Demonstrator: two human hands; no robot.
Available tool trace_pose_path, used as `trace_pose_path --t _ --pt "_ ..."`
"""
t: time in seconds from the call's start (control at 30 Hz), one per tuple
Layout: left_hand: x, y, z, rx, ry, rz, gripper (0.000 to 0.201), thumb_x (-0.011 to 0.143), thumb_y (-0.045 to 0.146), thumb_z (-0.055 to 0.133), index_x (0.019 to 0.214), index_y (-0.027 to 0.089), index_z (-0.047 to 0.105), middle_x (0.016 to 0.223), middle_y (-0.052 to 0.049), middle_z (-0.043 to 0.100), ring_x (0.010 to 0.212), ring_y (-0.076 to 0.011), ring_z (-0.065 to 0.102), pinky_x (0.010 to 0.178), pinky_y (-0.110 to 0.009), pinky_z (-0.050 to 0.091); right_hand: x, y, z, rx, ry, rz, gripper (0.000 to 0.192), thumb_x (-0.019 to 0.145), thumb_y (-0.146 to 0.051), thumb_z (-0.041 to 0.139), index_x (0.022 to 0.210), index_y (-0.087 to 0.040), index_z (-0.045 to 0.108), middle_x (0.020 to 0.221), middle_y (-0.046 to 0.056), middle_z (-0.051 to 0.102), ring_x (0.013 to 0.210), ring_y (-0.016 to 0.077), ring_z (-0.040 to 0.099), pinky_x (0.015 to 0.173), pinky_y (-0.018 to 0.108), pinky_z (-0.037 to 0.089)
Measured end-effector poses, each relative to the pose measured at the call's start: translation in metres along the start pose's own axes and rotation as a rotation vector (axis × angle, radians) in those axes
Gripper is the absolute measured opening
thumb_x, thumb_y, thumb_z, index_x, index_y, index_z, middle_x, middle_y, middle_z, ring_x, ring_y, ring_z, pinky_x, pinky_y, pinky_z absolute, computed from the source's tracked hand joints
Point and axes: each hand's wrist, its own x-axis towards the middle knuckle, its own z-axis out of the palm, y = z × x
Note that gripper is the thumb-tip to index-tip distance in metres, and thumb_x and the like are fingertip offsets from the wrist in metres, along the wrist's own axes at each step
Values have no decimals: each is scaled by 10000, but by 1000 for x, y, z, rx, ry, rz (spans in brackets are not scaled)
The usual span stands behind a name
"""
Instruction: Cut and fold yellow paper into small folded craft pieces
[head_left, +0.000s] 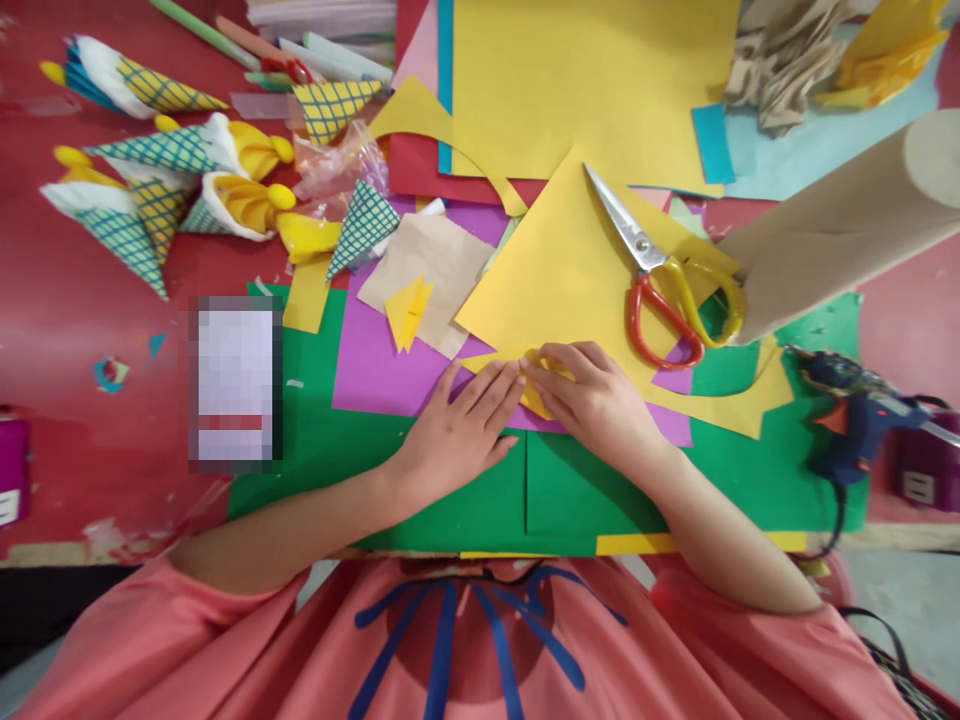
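My left hand (pixel 469 415) lies flat, fingers stretched out, pressing on a small folded piece of yellow paper (pixel 535 398). My right hand (pixel 600 395) has its fingers bent over the same piece and grips its right side; part of the paper is hidden beneath the fingers. Just beyond the hands is a larger yellow sheet (pixel 540 260). On that sheet rest open scissors (pixel 643 250) with one red and one yellow handle. A small folded yellow paper shape (pixel 409 313) sits on a beige paper piece (pixel 442 270) ahead of my left hand. Purple paper (pixel 367 375) is underneath.
A green mat (pixel 450 510) covers the near table. At right are a blue glue gun (pixel 855 420) and a brown paper roll (pixel 840 235). Several patterned paper cones (pixel 124 240) lie at left, above a blurred-out rectangular object (pixel 235 385). Yellow sheets (pixel 585 90) are stacked at the back.
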Motion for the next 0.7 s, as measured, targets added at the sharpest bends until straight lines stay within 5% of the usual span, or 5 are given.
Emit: trace_pose_path --t 0.7 --pt "-5 -16 -10 -28 -100 108 603 995 391 276 1493 55 225 1571 -142 231 1456 -269 259 1149 -526 276 1 2 1 33 -6 17 275 950 -222 472 1129 -139 664 1089 122 664 907 237 552 786 374 544"
